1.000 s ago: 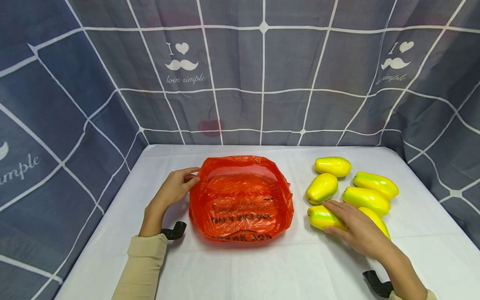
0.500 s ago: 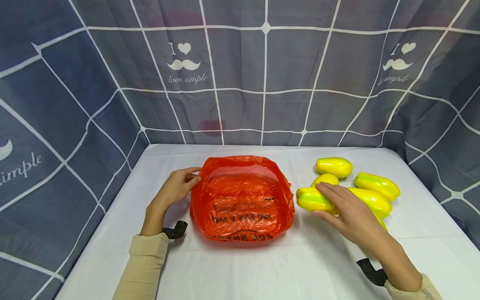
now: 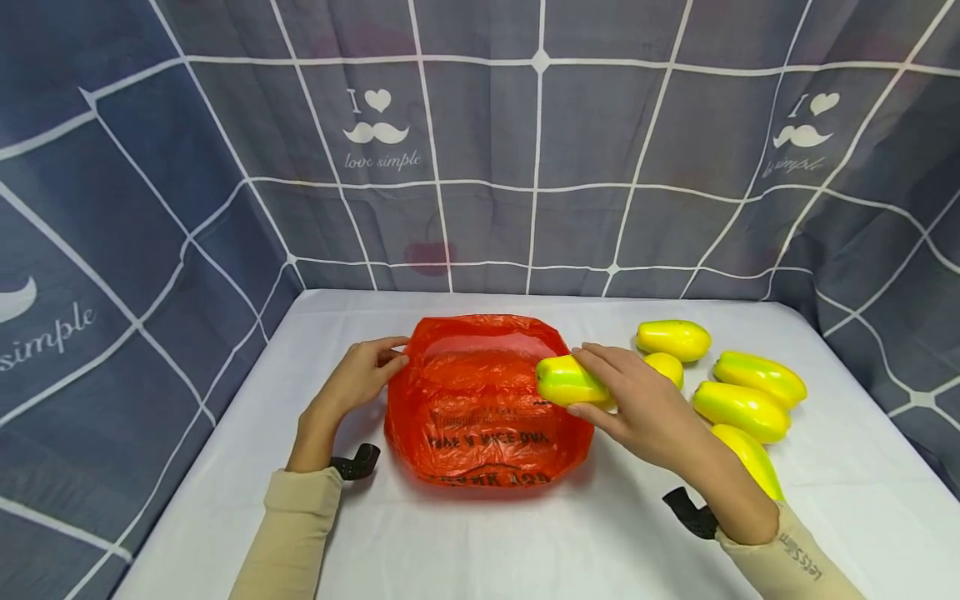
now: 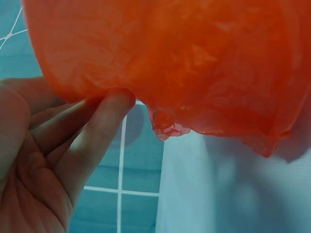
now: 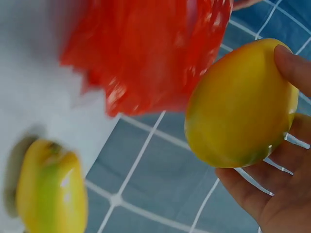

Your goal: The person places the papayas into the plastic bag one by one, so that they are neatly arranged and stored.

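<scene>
A red plastic bag [image 3: 480, 392] stands with its mouth spread wide, black printing on its near side. At its left side my left hand [image 3: 356, 379] pinches the rim between thumb and fingers, as the left wrist view shows on the red film [image 4: 170, 73]. My right hand [image 3: 641, 408] grips a yellow-green papaya [image 3: 566, 381] by its sides, fingers across the top and thumb below. In the head view that papaya overlaps the bag's right rim. The right wrist view shows the held papaya [image 5: 240, 104] close by the bag.
To the right lie several more papayas on the white tablecloth [image 3: 480, 542], including one at the back [image 3: 673, 340] and one partly hidden behind the right hand [image 3: 666, 367]. Dark grid-patterned curtains [image 3: 480, 208] enclose the table at the back and sides.
My right hand has lifted a papaya from the group and carried it left to the bag's right rim. The left hand keeps its hold on the bag.
</scene>
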Action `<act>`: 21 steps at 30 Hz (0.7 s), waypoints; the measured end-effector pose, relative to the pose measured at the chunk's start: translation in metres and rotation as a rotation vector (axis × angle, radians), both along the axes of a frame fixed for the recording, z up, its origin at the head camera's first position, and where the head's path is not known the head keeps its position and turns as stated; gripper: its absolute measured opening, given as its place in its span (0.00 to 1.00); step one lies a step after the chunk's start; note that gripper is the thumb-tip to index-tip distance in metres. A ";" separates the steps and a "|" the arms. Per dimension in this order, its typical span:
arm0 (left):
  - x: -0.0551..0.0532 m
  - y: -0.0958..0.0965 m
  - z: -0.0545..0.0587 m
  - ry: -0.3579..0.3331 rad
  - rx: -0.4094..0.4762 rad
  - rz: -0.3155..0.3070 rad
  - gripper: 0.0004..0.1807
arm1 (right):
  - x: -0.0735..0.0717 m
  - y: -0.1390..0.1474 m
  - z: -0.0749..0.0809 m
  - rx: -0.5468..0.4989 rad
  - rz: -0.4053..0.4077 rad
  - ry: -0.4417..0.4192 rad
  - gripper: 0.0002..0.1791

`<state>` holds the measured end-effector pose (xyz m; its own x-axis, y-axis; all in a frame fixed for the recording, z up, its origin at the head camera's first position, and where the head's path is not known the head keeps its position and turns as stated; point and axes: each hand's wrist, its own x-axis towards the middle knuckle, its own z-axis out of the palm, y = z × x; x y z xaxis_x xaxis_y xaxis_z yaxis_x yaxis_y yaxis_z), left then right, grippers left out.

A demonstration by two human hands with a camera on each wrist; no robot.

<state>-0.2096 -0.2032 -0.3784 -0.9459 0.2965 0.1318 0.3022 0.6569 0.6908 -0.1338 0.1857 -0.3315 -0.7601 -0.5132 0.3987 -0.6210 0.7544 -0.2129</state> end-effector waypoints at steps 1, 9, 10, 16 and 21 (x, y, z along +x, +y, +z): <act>0.000 0.000 0.000 -0.002 -0.002 0.000 0.22 | -0.002 -0.005 0.001 0.002 0.013 0.002 0.38; 0.001 0.002 0.000 0.006 -0.007 0.006 0.22 | -0.019 -0.048 0.009 0.011 0.068 -0.032 0.37; 0.001 0.002 0.000 0.007 -0.009 0.007 0.22 | -0.022 -0.053 0.009 0.008 0.073 -0.037 0.37; 0.002 0.003 -0.001 0.007 -0.008 0.013 0.22 | -0.036 -0.083 0.008 -0.009 0.107 -0.070 0.36; 0.002 0.004 0.000 -0.008 -0.009 0.021 0.22 | -0.050 -0.103 0.004 0.002 0.125 -0.104 0.34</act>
